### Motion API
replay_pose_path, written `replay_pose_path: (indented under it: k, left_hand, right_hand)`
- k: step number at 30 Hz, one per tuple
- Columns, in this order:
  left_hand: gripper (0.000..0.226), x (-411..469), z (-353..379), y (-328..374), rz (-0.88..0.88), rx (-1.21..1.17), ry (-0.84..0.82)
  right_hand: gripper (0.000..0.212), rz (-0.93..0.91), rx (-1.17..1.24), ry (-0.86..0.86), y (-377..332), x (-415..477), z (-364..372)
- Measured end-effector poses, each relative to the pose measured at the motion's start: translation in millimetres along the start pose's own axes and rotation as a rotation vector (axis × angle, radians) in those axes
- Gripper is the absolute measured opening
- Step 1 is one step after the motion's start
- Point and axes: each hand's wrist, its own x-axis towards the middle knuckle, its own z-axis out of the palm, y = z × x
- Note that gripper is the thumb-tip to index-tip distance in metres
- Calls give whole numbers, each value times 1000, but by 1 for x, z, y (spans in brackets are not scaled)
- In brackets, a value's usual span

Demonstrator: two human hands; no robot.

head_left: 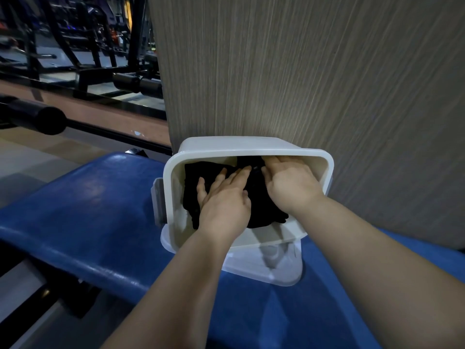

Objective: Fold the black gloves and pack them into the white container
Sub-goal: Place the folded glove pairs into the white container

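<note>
Starting at the left, the blue padded table slopes away at its edge, and the white container does not sit flat on it. It is tipped toward the person on what looks like a clear lid. A hard push on that side could slide the tub over the smooth plastic or rock it off the padding.

The left hand lies flat inside with its fingers straight and spread, pressing down and gripping nothing. Under it are the black gloves, already in the container and bunched rather than neat. I'd guess they will spring back up once the weight comes off. A corner near the front rim could ride over the edge and foul the lid.

The right hand is also in the tub, with its fingers mostly straight on the cloth near the far wall. Nothing seems pinched, though I can't see its fingertips well. To the right is the wood-grain wall, which the container stands close against, so the tub has little room to shift that way.

By my count there are two hands, one container and one clear lid. The gloves form one dark heap, and I cannot separate it into single gloves
</note>
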Motion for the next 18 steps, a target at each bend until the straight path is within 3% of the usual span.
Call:
replay_pose_path:
  k: [5, 18]
  left_hand:
    - [54, 1, -1, -3, -14, 19, -23]
    - [49, 1, 6, -9, -25, 53, -76]
  right_hand:
    - [50, -61, 95, -160, 8, 10, 16]
    - [48, -64, 123, -257, 14, 11, 41]
